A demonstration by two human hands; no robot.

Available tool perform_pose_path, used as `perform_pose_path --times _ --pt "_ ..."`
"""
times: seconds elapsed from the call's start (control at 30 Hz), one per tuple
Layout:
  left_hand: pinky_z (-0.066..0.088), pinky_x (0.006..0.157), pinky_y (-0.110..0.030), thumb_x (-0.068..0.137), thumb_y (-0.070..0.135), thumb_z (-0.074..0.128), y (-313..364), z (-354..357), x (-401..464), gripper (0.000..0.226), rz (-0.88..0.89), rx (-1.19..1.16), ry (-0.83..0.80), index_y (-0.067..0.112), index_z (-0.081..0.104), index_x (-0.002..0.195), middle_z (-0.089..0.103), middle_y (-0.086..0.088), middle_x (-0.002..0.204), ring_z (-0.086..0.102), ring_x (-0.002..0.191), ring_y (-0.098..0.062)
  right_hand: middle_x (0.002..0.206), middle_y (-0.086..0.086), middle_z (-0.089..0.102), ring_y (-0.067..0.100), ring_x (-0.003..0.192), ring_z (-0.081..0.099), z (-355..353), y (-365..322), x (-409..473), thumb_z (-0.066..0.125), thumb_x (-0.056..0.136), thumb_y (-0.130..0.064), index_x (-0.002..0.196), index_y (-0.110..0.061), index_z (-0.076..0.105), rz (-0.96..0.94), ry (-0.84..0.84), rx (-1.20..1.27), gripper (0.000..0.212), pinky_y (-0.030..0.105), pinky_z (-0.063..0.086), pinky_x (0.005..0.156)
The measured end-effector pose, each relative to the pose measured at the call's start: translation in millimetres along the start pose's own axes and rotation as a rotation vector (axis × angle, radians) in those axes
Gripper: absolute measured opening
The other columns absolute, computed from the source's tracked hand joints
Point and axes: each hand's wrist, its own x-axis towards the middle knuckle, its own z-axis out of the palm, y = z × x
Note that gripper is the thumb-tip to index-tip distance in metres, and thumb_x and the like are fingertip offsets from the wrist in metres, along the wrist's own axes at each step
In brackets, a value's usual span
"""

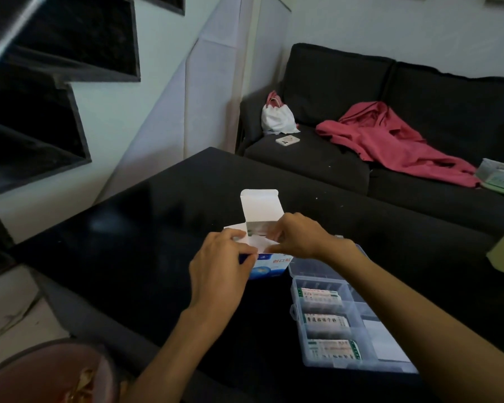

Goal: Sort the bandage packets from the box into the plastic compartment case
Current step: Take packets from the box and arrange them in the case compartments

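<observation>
Both forearms are bare, with no sleeves, left grip (218,266) and right grip (300,237).

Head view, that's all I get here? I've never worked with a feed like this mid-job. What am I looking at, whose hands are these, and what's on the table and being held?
There is no machine: a person works bare-handed, and the single camera sits on their head, looking forward and down. On the black table stands a blue and white box with its top flap raised. The left hand grips the box's side, while the right hand pinches at its open top. To the right lies the clear plastic compartment case, open, with printed packets already in its left column. Behind is a dark sofa with a red garment.
</observation>
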Motion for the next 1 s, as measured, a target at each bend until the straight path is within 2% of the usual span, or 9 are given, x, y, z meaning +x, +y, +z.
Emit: perform_pose_path --times 0.23,0.5,0.57,0.67,0.77,0.83,0.87,0.93,1.0 --pt "0.036 0.077 -0.023 0.091 0.040 0.056 0.0 1.7 8.7 0.025 -0.028 -0.018 0.044 0.038 0.066 0.114 0.053 0.017 0.130 0.040 0.121 -0.006 0.090 -0.001 0.066 0.009 0.082 0.063 -5.4 11.2 -5.5 0.064 0.085 -0.020 0.088 -0.013 0.068 0.050 0.148 0.481 0.008 0.016 0.048 0.064" --pt "0.039 0.078 -0.025 0.091 0.041 0.056 -0.6 6.5 11.4 0.024 -0.016 -0.017 0.078 0.038 0.068 0.112 0.055 0.018 0.128 0.042 0.119 -0.006 0.100 0.004 0.067 0.017 0.091 0.064 -14.0 17.0 -9.8 0.063 0.087 -0.022 0.095 -0.013 0.065 0.314 0.436 1.044 0.013 0.026 0.054 0.076" --pt "0.040 0.083 -0.026 0.091 0.040 0.056 -1.6 7.4 10.9 0.024 -0.003 -0.010 0.087 0.036 0.068 0.112 0.056 0.016 0.128 0.042 0.119 -0.007 0.106 0.007 0.066 0.018 0.095 0.064 -18.2 17.2 -14.8 0.063 0.087 -0.022 0.096 -0.011 0.065 0.380 0.451 1.179 0.015 0.026 0.054 0.077" --pt "0.040 0.087 -0.026 0.092 0.038 0.055 -1.7 9.0 10.5 0.027 0.034 -0.001 0.104 0.033 0.067 0.116 0.057 0.015 0.127 0.042 0.119 -0.006 0.103 0.008 0.069 0.017 0.094 0.066 -23.6 18.4 -45.1 0.064 0.086 -0.022 0.099 -0.008 0.065 0.398 0.346 1.433 0.019 0.025 0.053 0.074" --pt "0.040 0.082 -0.021 0.094 0.035 0.051 7.0 11.7 7.9 0.029 0.129 -0.063 0.184 0.027 0.064 0.118 0.061 0.012 0.121 0.048 0.114 -0.006 0.094 0.004 0.071 0.014 0.084 0.070 -12.5 21.6 -91.9 0.065 0.083 -0.028 0.099 -0.012 0.067 0.401 0.278 1.310 0.023 0.023 0.053 0.068" --pt "0.045 0.073 -0.020 0.095 0.038 0.046 18.2 15.0 3.6 0.030 0.106 -0.277 0.172 0.024 0.067 0.111 0.066 0.009 0.109 0.056 0.103 -0.007 0.090 0.000 0.071 0.008 0.080 0.069 5.6 22.8 -120.6 0.065 0.080 -0.027 0.095 -0.016 0.068 0.375 0.428 1.076 0.019 0.021 0.055 0.063" --pt "0.047 0.067 -0.021 0.096 0.042 0.041 26.2 15.3 1.6 0.035 0.021 -0.477 0.062 0.023 0.069 0.105 0.069 0.007 0.101 0.060 0.095 -0.007 0.089 -0.002 0.071 0.006 0.079 0.069 15.1 23.7 -131.9 0.066 0.079 -0.028 0.093 -0.020 0.069 0.322 0.543 0.941 0.017 0.021 0.056 0.064" --pt "0.046 0.054 -0.019 0.096 0.051 0.031 46.6 14.8 -5.9 0.050 -0.232 -0.832 -0.374 0.020 0.070 0.100 0.073 0.004 0.086 0.066 0.076 -0.006 0.086 -0.009 0.072 0.002 0.079 0.068 31.4 29.7 -149.0 0.065 0.079 -0.033 0.092 -0.026 0.070 0.154 0.721 0.637 0.015 0.024 0.057 0.068" --pt "0.046 0.050 -0.018 0.088 0.063 0.032 61.3 14.8 -14.3 0.058 -0.401 -0.956 -0.755 0.019 0.067 0.101 0.075 0.001 0.082 0.068 0.068 -0.006 0.090 -0.010 0.072 0.003 0.083 0.067 42.0 41.0 -156.6 0.067 0.081 -0.034 0.094 -0.024 0.072 -0.013 0.763 0.308 0.017 0.026 0.056 0.071"
